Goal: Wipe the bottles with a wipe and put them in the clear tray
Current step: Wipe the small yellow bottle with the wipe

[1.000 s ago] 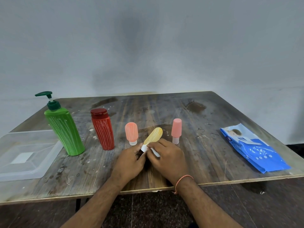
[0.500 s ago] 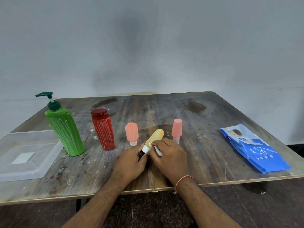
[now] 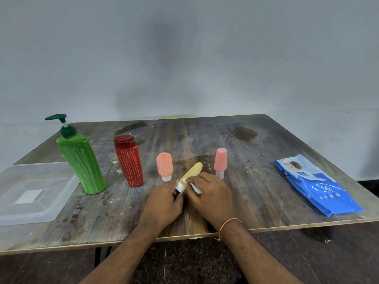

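A small yellow bottle (image 3: pixel 192 171) is tilted just above the table centre, its white cap end gripped by my left hand (image 3: pixel 164 203). My right hand (image 3: pixel 211 198) pinches a white wipe (image 3: pixel 193 187) and presses it against the bottle's lower side. Standing behind are a green pump bottle (image 3: pixel 82 160), a red bottle (image 3: pixel 129 163), an orange small bottle (image 3: pixel 164 166) and a pink small bottle (image 3: pixel 220 161). The clear tray (image 3: pixel 12 210) lies at the left edge with nothing in it.
A blue pack of wipes (image 3: pixel 315 185) lies at the right of the wooden table (image 3: pixel 256 199). A grey wall stands behind the table. The table's front edge runs just under my wrists.
The yellow bottle has dropped slightly and turned in my left hand. My right hand has slid the wipe along the bottle near its cap.
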`<state>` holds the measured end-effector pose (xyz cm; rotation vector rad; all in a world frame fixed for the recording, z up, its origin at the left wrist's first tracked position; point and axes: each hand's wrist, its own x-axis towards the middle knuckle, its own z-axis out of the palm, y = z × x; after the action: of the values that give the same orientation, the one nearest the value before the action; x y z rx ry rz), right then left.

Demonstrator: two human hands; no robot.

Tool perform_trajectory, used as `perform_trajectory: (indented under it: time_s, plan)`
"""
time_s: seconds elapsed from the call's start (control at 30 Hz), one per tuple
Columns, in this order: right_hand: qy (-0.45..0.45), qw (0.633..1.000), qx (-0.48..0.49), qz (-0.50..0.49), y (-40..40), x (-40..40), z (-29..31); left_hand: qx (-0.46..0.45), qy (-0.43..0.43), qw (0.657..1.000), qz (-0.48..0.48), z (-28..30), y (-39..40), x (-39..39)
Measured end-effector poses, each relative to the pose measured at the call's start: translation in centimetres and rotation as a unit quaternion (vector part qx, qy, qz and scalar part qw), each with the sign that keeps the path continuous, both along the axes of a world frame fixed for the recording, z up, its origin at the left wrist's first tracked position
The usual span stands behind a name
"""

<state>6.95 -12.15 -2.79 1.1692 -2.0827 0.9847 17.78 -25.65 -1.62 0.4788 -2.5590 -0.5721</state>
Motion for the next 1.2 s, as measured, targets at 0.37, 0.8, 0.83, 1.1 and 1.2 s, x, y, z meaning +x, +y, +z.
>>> perform_trajectory:
  time_s: [0.37, 0.8, 0.83, 1.1, 1.2]
  plan:
    - [-0.023, 0.999, 0.001, 0.027, -0.32, -0.22, -0.2, -0.002, -0.015, 1.0, -0.002, -0.17, -0.12, -0.25]
    - [-0.05, 0.998, 0.012, -0.027, -0.2, -0.04, 0.17, 0.013, -0.027, 1.0, -0.002, -0.19, -0.13, -0.34]
    - [-0.058, 0.998, 0.007, -0.035, -0.2, -0.15, 0.12, 0.012, -0.024, 1.0, 0.0, -0.2, -0.13, -0.33]
    - [-0.072, 0.997, 0.013, 0.001, -0.29, -0.26, 0.09, 0.018, -0.029, 0.999, -0.005, -0.13, -0.18, -0.38]
    - [-0.092, 0.995, -0.01, -0.029, -0.32, -0.56, 0.11, 0.017, -0.026, 1.0, 0.005, -0.07, 0.01, -0.31]
